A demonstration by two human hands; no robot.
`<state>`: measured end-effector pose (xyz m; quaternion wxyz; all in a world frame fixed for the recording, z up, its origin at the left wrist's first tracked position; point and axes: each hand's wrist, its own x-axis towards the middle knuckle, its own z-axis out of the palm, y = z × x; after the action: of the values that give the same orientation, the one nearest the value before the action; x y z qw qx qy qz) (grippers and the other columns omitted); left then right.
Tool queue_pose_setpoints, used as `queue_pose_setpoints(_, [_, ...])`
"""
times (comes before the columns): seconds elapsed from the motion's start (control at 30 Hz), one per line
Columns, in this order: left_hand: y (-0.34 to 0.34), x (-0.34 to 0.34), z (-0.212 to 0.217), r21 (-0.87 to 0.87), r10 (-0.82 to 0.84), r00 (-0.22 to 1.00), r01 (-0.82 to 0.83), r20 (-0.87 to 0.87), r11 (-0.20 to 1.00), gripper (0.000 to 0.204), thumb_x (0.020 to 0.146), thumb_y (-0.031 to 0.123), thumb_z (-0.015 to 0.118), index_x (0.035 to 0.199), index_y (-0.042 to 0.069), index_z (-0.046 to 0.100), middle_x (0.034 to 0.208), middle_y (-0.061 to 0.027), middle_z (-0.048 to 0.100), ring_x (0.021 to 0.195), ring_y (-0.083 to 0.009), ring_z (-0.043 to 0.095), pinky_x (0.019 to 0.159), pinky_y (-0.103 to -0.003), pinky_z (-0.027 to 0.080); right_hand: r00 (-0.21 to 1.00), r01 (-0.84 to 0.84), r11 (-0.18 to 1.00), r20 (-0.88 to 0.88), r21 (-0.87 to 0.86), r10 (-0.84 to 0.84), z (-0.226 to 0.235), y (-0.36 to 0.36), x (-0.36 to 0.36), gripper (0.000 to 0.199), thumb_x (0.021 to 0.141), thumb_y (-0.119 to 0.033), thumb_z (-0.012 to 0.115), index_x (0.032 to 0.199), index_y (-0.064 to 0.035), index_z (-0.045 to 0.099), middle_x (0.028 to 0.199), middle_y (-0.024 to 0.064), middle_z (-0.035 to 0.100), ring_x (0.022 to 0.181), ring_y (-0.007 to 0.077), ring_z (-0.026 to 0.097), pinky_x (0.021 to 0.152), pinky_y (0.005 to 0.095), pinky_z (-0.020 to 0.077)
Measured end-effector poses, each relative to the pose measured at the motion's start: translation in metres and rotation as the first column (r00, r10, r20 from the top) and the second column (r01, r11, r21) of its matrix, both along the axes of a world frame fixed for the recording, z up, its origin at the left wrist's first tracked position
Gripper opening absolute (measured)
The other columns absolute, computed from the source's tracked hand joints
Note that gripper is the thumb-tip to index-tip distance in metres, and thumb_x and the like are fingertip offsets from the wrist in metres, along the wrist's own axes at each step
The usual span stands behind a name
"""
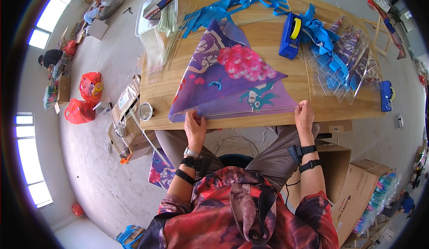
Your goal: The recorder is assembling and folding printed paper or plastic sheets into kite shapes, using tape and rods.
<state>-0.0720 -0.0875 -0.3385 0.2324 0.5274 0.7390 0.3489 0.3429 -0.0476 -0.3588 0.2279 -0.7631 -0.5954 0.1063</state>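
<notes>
Purple printed sheet (210, 92), roughly triangular, lying flat on a wooden table (156, 99) with its long lower edge close to the table's near edge. A thin pale rod (232, 113) runs along this edge, between the two hands. The left hand (195, 124) has its fingers drawn together on the lower edge near the left corner; the right hand (304, 115) pinches at the right corner. Whether either grip also takes in a rod end cannot be told, since the fingers cover it.

Several faults appear possible. Unequal pull between the hands would probably skew the rod from the edge or ripple the thin material; pressing the ends inward could bow the rod. Should one hand let go, that corner may curl or slip toward the table's near edge, as little seems to secure it there. Beyond the sheet, blue ribbons (237, 5) and loose sticks (172, 50) lie near its upper part and could catch if it is turned. A small round container (145, 111) stands near the table's left edge, where a sweeping left arm might topple it.
</notes>
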Motion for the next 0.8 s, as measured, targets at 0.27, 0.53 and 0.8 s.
queue_pose_setpoints(0.27, [-0.02, -0.003, -0.006, 0.045, -0.458, 0.803, 0.511, -0.38, 0.858, 0.063, 0.095, 0.014, 0.063, 0.153, 0.001, 0.042, 0.161, -0.0213, 0.037, 0.149, -0.0386, 0.035, 0.121, -0.051, 0.03, 1.0, -0.021, 0.999, 0.021, 0.049, 0.02, -0.014, -0.001, 0.006, 0.018, 0.09, -0.003, 0.067, 0.101, -0.0041, 0.054, 0.086, 0.0171, 0.066, 0.084, 0.0391, 0.067, 0.076, 0.0499, 0.0514])
queue_pose_setpoints(0.53, [-0.024, -0.009, 0.013, -0.218, -0.675, 0.589, 0.659, -0.445, 0.719, 0.076, 0.095, 0.032, 0.068, 0.158, 0.005, 0.037, 0.167, -0.0145, 0.032, 0.156, -0.0304, 0.028, 0.127, -0.048, 0.02, 0.995, -0.07, 0.987, 0.081, 0.143, 0.058, -0.017, -0.002, 0.008, 0.02, 0.09, -0.002, 0.07, 0.103, -0.005, 0.055, 0.079, 0.0146, 0.068, 0.076, 0.0358, 0.069, 0.07, 0.0462, 0.0524])
queue_pose_setpoints(0.8, [-0.023, -0.012, 0.011, -0.229, -0.688, 0.563, 0.673, -0.457, 0.703, 0.079, 0.094, 0.035, 0.068, 0.159, 0.005, 0.035, 0.167, -0.0143, 0.032, 0.156, -0.0299, 0.028, 0.127, -0.048, 0.019, 0.997, -0.075, 0.99, 0.009, 0.123, 0.074, -0.012, -0.004, 0.011, 0.019, 0.092, -0.003, 0.07, 0.105, -0.0039, 0.056, 0.08, 0.0155, 0.068, 0.076, 0.0358, 0.069, 0.071, 0.0449, 0.0529])
